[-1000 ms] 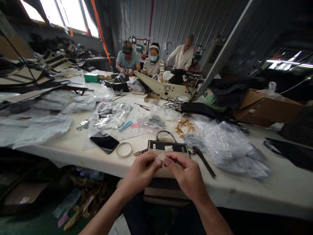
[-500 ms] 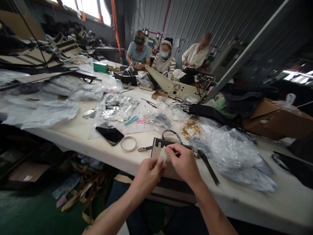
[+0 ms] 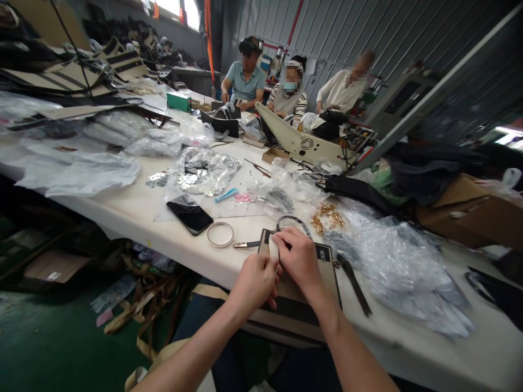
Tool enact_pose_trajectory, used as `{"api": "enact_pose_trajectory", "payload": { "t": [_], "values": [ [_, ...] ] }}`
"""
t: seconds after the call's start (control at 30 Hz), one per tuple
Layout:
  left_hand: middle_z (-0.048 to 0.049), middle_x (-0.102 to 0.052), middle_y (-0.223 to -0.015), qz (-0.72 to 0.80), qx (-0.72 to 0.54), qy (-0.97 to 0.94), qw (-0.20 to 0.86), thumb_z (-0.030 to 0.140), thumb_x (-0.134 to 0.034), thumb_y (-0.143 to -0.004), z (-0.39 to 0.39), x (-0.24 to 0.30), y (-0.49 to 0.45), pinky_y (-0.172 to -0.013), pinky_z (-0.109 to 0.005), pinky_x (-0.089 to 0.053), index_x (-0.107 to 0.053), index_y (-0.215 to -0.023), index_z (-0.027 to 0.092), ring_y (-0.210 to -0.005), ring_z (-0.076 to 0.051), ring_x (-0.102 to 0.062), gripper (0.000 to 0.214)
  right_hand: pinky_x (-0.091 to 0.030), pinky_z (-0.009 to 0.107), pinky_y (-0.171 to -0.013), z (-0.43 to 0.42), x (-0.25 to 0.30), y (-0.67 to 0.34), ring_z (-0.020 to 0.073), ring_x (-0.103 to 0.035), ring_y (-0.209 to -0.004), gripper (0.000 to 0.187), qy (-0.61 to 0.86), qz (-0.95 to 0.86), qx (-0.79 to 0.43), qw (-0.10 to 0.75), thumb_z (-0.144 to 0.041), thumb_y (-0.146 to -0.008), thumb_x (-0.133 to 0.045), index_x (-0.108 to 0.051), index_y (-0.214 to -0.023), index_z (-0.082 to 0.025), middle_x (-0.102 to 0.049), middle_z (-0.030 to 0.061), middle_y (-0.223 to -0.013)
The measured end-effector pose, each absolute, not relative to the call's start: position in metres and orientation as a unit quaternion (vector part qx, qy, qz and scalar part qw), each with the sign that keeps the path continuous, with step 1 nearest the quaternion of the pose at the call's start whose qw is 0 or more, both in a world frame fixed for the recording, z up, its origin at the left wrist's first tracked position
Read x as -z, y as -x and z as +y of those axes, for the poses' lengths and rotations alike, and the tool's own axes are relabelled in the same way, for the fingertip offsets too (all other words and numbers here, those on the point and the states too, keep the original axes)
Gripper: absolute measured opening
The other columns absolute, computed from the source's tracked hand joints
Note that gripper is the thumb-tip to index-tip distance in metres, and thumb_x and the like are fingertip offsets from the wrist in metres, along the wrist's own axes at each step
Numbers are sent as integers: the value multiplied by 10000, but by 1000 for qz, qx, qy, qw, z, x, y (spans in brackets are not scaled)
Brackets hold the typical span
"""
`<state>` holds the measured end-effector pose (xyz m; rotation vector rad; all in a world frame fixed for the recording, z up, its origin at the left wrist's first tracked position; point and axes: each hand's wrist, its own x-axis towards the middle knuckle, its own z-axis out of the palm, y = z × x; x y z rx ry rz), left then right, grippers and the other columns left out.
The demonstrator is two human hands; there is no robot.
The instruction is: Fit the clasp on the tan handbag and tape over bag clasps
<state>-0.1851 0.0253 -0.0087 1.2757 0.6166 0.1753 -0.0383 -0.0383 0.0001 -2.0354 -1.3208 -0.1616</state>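
Between both hands is a short pale strip (image 3: 273, 247), which looks like tape or cloth. My left hand (image 3: 257, 280) pinches its lower part, and the fingers of my right hand (image 3: 298, 256) close on its upper end. Under them lies a beige and dark bag (image 3: 322, 283) with straps, at the table's front edge. Its curved handle (image 3: 294, 220) stands up behind my right hand. A strap with a metal end (image 3: 245, 245) sticks out on the left, and a dark strap (image 3: 354, 283) lies on the right. My hands cover part of the bag's top.
Left of the bag are a roll of tape (image 3: 220, 234) and a black phone (image 3: 190, 216). Gold metal fittings (image 3: 327, 218) and clear plastic bags (image 3: 392, 267) lie to the right. A beige machine (image 3: 298, 141) stands farther back, with several people behind the table.
The view has shifted slightly. My right hand has come lower toward the bag's upper edge, and the strip now stands more upright near the bag. More of the bag's right side shows.
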Motion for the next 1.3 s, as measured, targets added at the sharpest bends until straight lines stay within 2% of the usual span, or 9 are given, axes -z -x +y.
{"api": "enact_pose_trajectory", "payload": {
  "t": [0.3,0.4,0.5,0.63,0.77,0.93,1.07,1.17,1.3],
  "values": [
    [-26,-595,-563,276,-79,-571,769,509,-555,-1030,29,12,184,-357,-280,-553,-645,-873,153,-393,-188,-585,400,-555,377,-884,-36,3,41,241,-690,-867,295,793,-506,65,334,-270,-1078,-594,-804,-874,-236,-732,71,-935],
    [-31,-594,-554,267,-78,-561,780,535,-560,-1030,30,12,183,-377,-283,-569,-642,-865,149,-407,-189,-592,428,-564,393,-888,-35,4,40,245,-677,-858,217,796,-492,74,346,-256,-1056,-622,-827,-1118,-218,-732,77,-979],
    [-21,-594,-593,269,-75,-535,797,582,-599,-1018,31,7,186,-420,-295,-604,-653,-874,142,-421,-168,-591,466,-573,385,-849,-38,1,37,230,-660,-815,371,784,-481,78,385,-250,-1024,-687,-741,-1388,-194,-722,67,-1010],
    [-21,-591,-606,275,-63,-520,806,572,-611,-1019,32,1,189,-447,-298,-615,-663,-875,130,-427,-160,-592,468,-556,357,-855,-46,-2,32,229,-689,-920,178,738,-573,32,355,-247,-1069,-671,-835,-1137,-234,-707,64,-1009],
    [-19,-571,-590,277,-57,-520,806,479,-556,-1035,30,1,191,-436,-299,-608,-662,-881,123,-427,-162,-583,402,-521,358,-826,-48,-4,29,219,-672,-873,151,735,-601,27,313,-201,-1068,-690,-832,-1025,-227,-690,52,-950],
    [-19,-572,-665,270,-60,-526,804,481,-565,-1005,31,0,195,-396,-289,-571,-666,-878,127,-447,-154,-564,390,-509,369,-824,-45,-9,28,219,-653,-862,218,734,-619,23,278,-175,-1084,-660,-803,-926,-221,-673,53,-942],
    [-14,-567,-665,269,-68,-549,789,459,-550,-989,32,-2,193,-345,-212,-422,-659,-864,148,-419,-130,-502,353,-509,371,-836,-45,-10,27,219,-646,-880,262,736,-629,18,250,-203,-1112,-622,-782,-904,-214,-664,60,-965],
    [5,-523,-617,271,-106,-559,777,450,-529,-995,28,5,188,-377,-174,-300,-636,-804,163,-411,-97,-432,361,-505,372,-834,-44,-7,26,218,-641,-879,275,735,-630,24,249,-209,-1114,-615,-775,-891,-208,-657,60,-953],
    [8,-509,-588,272,-156,-584,749,463,-536,-994,19,15,191,-443,-195,-275,-642,-772,169,-440,-97,-430,384,-496,371,-835,-44,-5,28,213,-631,-870,314,733,-627,35,260,-219,-1114,-616,-756,-833,-206,-647,59,-940]
  ]
}}
